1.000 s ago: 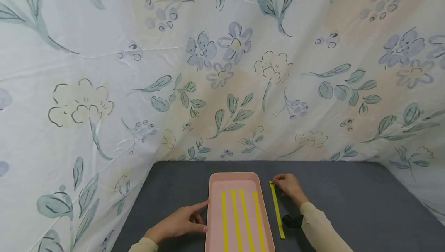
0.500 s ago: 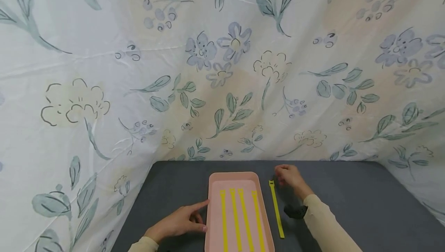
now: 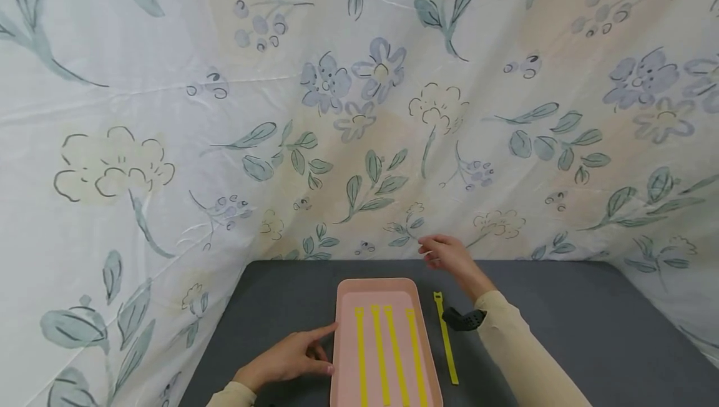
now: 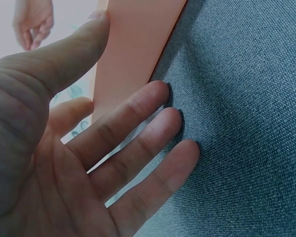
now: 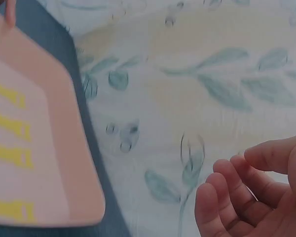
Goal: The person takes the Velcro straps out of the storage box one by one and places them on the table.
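Observation:
A pink rectangular tray (image 3: pixel 379 293) lies on the dark table, with several yellow cable straps (image 3: pixel 394 354) laid lengthwise in it, slotted heads at the far end. One more yellow strap (image 3: pixel 445 338) lies on the table just right of the tray. My left hand (image 3: pixel 289 357) touches the tray's left side with index finger and thumb; its other fingers, seen in the left wrist view, rest by the grey cloth. My right hand (image 3: pixel 452 258) is raised near the table's far edge, fingers loosely bent, holding nothing. In the right wrist view its fingertips (image 5: pixel 207 195) point toward the curtain.
A floral curtain (image 3: pixel 359 176) hangs behind the table and along its left and right sides. The dark grey tabletop (image 3: pixel 562 332) extends to the right of the right arm. A black wrist strap (image 3: pixel 464 319) sits below the right wrist.
My right hand has let go of the loose yellow strap's head and risen, moving up and then left toward the curtain. The strap stays on the table; my left hand has not moved.

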Demonstrator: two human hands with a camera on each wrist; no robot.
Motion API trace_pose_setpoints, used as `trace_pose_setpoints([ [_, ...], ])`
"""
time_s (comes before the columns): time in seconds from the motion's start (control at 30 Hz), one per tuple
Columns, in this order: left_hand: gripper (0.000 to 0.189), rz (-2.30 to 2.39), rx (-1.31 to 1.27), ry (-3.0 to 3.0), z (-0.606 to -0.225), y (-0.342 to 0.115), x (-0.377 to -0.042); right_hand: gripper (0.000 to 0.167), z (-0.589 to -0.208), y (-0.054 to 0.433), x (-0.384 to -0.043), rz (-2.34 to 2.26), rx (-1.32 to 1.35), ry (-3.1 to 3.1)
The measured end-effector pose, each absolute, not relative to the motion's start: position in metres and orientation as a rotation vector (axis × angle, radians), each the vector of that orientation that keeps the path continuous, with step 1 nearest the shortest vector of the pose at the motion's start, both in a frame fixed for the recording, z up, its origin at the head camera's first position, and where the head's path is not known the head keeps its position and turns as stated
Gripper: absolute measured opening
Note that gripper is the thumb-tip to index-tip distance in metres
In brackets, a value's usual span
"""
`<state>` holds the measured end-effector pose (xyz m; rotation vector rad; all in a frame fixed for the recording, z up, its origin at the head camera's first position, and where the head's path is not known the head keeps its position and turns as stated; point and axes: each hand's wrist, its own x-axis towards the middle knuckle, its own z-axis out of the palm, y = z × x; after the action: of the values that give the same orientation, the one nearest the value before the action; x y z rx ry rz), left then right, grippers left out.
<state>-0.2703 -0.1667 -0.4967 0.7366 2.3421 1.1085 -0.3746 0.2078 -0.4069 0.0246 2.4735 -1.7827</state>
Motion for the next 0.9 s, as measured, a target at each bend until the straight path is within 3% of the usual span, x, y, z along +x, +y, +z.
trace_pose_setpoints([
  [0.4,0.090,1.086,0.787,2.351,-0.520,-0.174,-0.286,0.041,-0.387,0.167,-0.379,-1.851,-0.151,2.376],
  [0.9,0.090,1.160,0.736,2.296,-0.561,-0.183,-0.310,0.037,-0.403,0.134,-0.382,-1.833,-0.219,2.294],
])
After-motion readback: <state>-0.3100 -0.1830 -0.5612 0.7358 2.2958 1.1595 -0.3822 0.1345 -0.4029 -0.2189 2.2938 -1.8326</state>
